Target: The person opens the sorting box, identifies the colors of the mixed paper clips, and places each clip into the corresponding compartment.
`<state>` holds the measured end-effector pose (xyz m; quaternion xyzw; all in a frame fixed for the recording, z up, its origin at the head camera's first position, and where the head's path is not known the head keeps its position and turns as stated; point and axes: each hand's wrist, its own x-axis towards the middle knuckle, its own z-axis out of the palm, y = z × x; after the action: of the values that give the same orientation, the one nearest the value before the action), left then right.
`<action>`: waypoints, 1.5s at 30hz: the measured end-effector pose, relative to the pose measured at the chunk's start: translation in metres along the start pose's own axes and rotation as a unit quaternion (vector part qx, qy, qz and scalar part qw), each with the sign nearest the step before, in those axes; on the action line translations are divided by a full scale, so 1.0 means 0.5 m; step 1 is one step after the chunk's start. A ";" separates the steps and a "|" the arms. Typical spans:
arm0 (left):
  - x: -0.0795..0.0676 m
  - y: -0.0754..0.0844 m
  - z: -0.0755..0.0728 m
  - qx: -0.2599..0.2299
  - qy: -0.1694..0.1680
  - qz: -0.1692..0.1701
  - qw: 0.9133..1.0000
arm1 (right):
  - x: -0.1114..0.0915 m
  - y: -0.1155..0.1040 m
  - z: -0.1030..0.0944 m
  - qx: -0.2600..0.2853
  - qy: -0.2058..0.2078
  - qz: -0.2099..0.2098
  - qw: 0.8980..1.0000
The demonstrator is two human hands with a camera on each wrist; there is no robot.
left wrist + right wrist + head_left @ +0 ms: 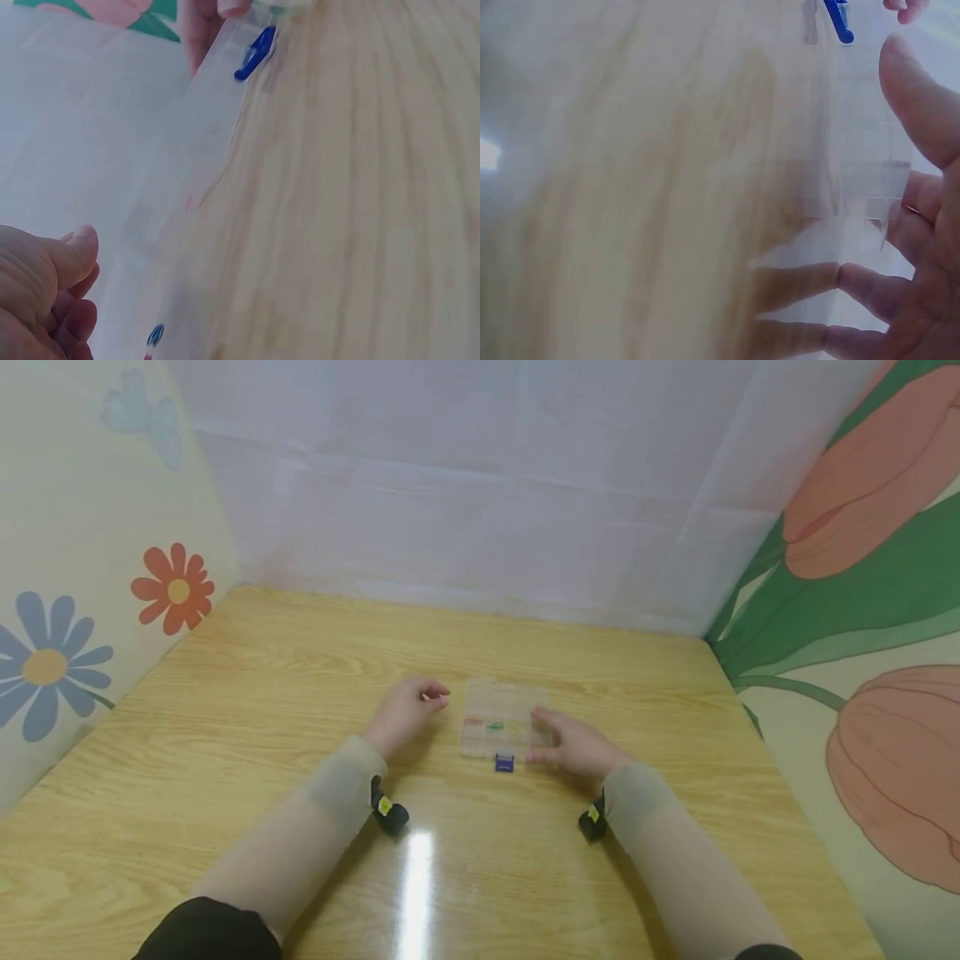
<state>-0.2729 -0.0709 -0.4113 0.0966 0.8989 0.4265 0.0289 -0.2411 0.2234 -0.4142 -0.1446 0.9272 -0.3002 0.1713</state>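
A clear plastic compartment box (480,697) with a blue latch (505,763) on its front side lies on the table. Small red pieces (473,722), green pieces (496,726) and yellow pieces (515,727) sit in its compartments. My left hand (408,710) hovers left of the box, apart from it, thumb and fingertips close together; whether something tiny is between them cannot be made out. Around the box's right end is my right hand (573,743). Its fingers (870,289) are fairly straight beside the clear wall, and its thumb (915,97) stands apart from them near the front.
The wood-grain table (300,652) extends around the box. A white sheet (480,485) hangs behind it, and flower-patterned panels (45,527) stand at both sides. Light reflects off the table (416,893) near the front.
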 end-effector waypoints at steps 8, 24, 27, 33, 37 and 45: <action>-0.011 -0.033 -0.051 0.022 0.015 -0.014 1.000 | -0.004 -0.004 -0.004 -0.004 -0.001 -0.003 1.000; 0.014 -0.087 -0.069 0.080 0.008 -0.011 0.997 | 0.000 0.005 -0.007 -0.007 -0.002 -0.004 1.000; 0.023 -0.088 -0.066 0.114 0.000 0.000 0.994 | 0.000 0.007 -0.006 -0.011 -0.001 -0.006 1.000; 0.028 -0.086 -0.059 0.153 -0.008 0.004 0.988 | -0.002 0.005 -0.007 -0.009 0.000 -0.003 1.000; 0.025 -0.080 -0.058 0.156 -0.009 -0.010 0.988 | -0.002 0.005 -0.008 -0.014 0.001 -0.006 1.000; 0.023 -0.078 -0.056 0.167 -0.016 -0.036 0.985 | -0.003 0.006 -0.009 -0.021 0.002 -0.013 1.000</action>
<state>-0.2939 -0.1138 -0.4232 0.0746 0.9598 0.2673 0.0423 -0.2420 0.2285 -0.4124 -0.1597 0.9316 -0.2833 0.1622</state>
